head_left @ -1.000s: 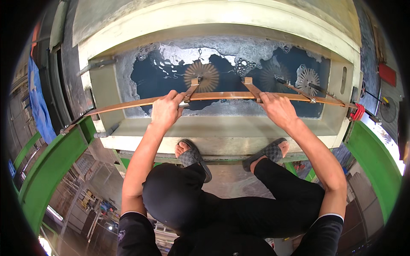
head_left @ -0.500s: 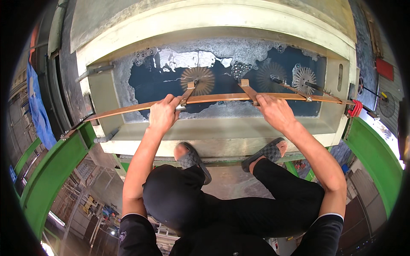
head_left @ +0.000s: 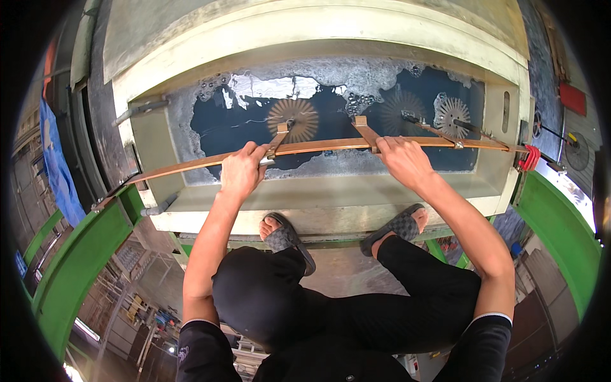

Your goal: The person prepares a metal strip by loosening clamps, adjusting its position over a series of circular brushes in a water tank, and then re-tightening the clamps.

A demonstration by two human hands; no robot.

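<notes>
A long copper bar (head_left: 324, 146) spans a rectangular tank (head_left: 331, 204) of dark liquid with pale foam. My left hand (head_left: 242, 169) is closed at the bar, around the near end of a copper hook (head_left: 279, 139); a silver piece (head_left: 267, 162) shows by its fingers. Beyond that hook a slotted round disc (head_left: 293, 121) hangs in the liquid. My right hand (head_left: 405, 162) grips the near end of a second copper hook (head_left: 365, 132) where it meets the bar. To its right, another slotted disc (head_left: 453, 116) hangs from a rod, and a fainter disc (head_left: 401, 109) shows under the surface.
My slippered feet (head_left: 285, 237) rest at the tank's near edge. Green beams (head_left: 83, 270) flank both sides. Red cable loops (head_left: 529, 158) sit at the bar's right end. Grey pipes (head_left: 159, 205) enter at the tank's left. A fan (head_left: 576, 155) stands far right.
My right hand and the hook at it have shifted slightly left along the bar. My left hand stays about where it was. The bright reflection on the liquid has changed shape.
</notes>
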